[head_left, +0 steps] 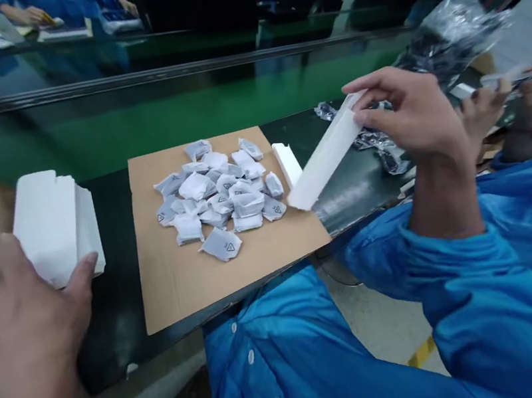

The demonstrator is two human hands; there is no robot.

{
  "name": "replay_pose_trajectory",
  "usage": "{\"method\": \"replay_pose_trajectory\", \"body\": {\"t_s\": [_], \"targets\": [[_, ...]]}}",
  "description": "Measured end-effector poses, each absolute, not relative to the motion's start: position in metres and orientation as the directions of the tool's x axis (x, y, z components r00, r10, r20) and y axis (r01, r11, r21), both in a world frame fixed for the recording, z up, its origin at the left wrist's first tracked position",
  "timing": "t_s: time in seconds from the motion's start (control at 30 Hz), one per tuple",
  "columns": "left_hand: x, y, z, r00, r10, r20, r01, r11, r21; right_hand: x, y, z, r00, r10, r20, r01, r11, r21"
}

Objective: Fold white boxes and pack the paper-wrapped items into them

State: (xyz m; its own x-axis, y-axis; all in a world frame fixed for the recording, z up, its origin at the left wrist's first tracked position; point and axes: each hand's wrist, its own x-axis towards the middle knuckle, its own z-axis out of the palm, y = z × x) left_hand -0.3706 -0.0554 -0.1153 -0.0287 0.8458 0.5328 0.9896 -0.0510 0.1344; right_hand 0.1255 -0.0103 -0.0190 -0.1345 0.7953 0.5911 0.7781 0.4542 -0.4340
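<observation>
My right hand (408,112) pinches the top end of a long, narrow white carton (327,155) between thumb and fingers. The carton slants down to the left, its lower end over the right edge of a cardboard sheet (174,291). At the left, a stack of flat white cartons (47,220) stands on the dark table. My left hand (24,298), slightly blurred, is at the stack's near side with thumb and fingers apart; whether it touches is unclear. Small white packets (222,243) with printed triangle marks lie heaped on the sheet.
Another white carton (287,163) lies at the sheet's right edge. Crumpled clear plastic (456,27) is at the back right. A co-worker's hands (527,94) are close on my right. A green barrier (156,112) runs behind the table (112,250); people sit beyond it.
</observation>
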Motion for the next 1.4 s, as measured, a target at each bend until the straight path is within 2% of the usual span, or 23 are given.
{"method": "replay_pose_trajectory", "body": {"t_s": [0.03,0.07,0.13,0.2,0.3,0.43,0.47,0.53,0.6,0.7,0.77,0.8,0.87,0.93,0.97,1.0,1.07,1.13,1.2,1.27,1.33,1.37,1.4], "targets": [[-0.378,-0.047,-0.119,-0.074,0.899,0.431,0.993,0.027,0.116,0.147,0.004,-0.01,-0.206,0.857,0.473,0.817,0.417,-0.398],[-0.38,-0.041,-0.121,-0.15,0.899,0.411,0.988,0.117,0.104,0.163,0.021,-0.006,-0.247,0.907,0.342,0.845,0.374,-0.382],[-0.375,-0.04,-0.124,-0.191,0.91,0.369,0.982,0.173,0.081,0.179,0.055,-0.011,-0.279,0.953,0.119,0.874,0.304,-0.379],[-0.363,-0.046,-0.123,-0.206,0.892,0.402,0.979,0.19,0.079,0.178,0.085,-0.025,-0.275,0.961,0.031,0.884,0.266,-0.384],[-0.35,-0.05,-0.119,-0.264,0.875,0.405,0.965,0.241,0.107,0.156,0.107,-0.049,-0.221,0.972,0.072,0.919,0.233,-0.318],[-0.356,-0.044,-0.125,-0.352,0.856,0.379,0.936,0.314,0.16,0.099,0.078,-0.08,-0.158,0.949,0.272,0.959,0.213,-0.185],[-0.359,-0.043,-0.128,-0.359,0.847,0.392,0.933,0.311,0.181,0.083,0.062,-0.091,-0.176,0.927,0.331,0.962,0.233,-0.143],[-0.365,-0.043,-0.137,-0.335,0.817,0.469,0.938,0.243,0.248,0.059,0.032,-0.117,-0.294,0.857,0.423,0.949,0.315,0.02],[-0.37,-0.045,-0.145,-0.305,0.767,0.565,0.943,0.158,0.294,0.051,0.014,-0.144,-0.366,0.835,0.411,0.927,0.364,0.086],[-0.375,-0.051,-0.152,-0.343,0.638,0.69,0.936,0.168,0.309,0.061,0.017,-0.166,-0.343,0.842,0.417,0.93,0.366,0.024],[-0.371,-0.062,-0.152,-0.326,0.506,0.798,0.945,0.143,0.295,0.063,0.019,-0.162,-0.287,0.835,0.469,0.936,0.348,-0.047],[-0.364,-0.068,-0.152,-0.291,0.443,0.848,0.956,0.108,0.272,0.057,0.014,-0.156,-0.248,0.819,0.517,0.932,0.348,-0.104],[-0.34,-0.084,-0.154,-0.195,0.351,0.916,0.979,0.018,0.201,0.028,-0.012,-0.14,-0.146,0.784,0.603,0.862,0.4,-0.312],[-0.304,-0.1,-0.163,-0.082,0.354,0.932,0.986,-0.108,0.128,-0.021,-0.047,-0.13,-0.1,0.815,0.571,0.596,0.508,-0.621],[-0.284,-0.108,-0.169,-0.009,0.381,0.924,0.975,-0.201,0.093,-0.048,-0.062,-0.129,-0.202,0.841,0.502,0.376,0.54,-0.753],[-0.266,-0.116,-0.176,0.068,0.414,0.908,0.951,-0.303,0.067,-0.073,-0.072,-0.13,-0.281,0.859,0.428,0.198,0.488,-0.85],[-0.239,-0.134,-0.187,0.201,0.478,0.855,0.875,-0.48,0.062,-0.107,-0.075,-0.135,-0.299,0.913,0.277,-0.007,0.289,-0.957],[-0.234,-0.149,-0.189,0.201,0.539,0.818,0.819,-0.551,0.162,-0.109,-0.065,-0.136,-0.384,0.911,0.153,-0.05,0.145,-0.988],[-0.25,-0.159,-0.177,-0.012,0.624,0.781,0.767,-0.495,0.407,-0.088,-0.052,-0.131,-0.603,0.794,0.073,0.065,0.139,-0.988],[-0.275,-0.161,-0.155,-0.28,0.726,0.628,0.62,-0.363,0.696,-0.063,-0.041,-0.12,-0.828,0.56,-0.028,0.207,0.258,-0.944],[-0.298,-0.155,-0.135,-0.205,0.901,0.383,0.505,-0.238,0.83,-0.049,-0.037,-0.109,-0.93,0.346,-0.125,0.268,0.404,-0.874],[-0.305,-0.15,-0.129,-0.165,0.952,0.256,0.482,-0.149,0.863,-0.047,-0.039,-0.105,-0.937,0.317,-0.148,0.293,0.482,-0.825],[-0.309,-0.145,-0.126,-0.156,0.974,0.163,0.451,-0.077,0.889,-0.048,-0.044,-0.104,-0.923,0.358,-0.142,0.336,0.569,-0.751]]}}
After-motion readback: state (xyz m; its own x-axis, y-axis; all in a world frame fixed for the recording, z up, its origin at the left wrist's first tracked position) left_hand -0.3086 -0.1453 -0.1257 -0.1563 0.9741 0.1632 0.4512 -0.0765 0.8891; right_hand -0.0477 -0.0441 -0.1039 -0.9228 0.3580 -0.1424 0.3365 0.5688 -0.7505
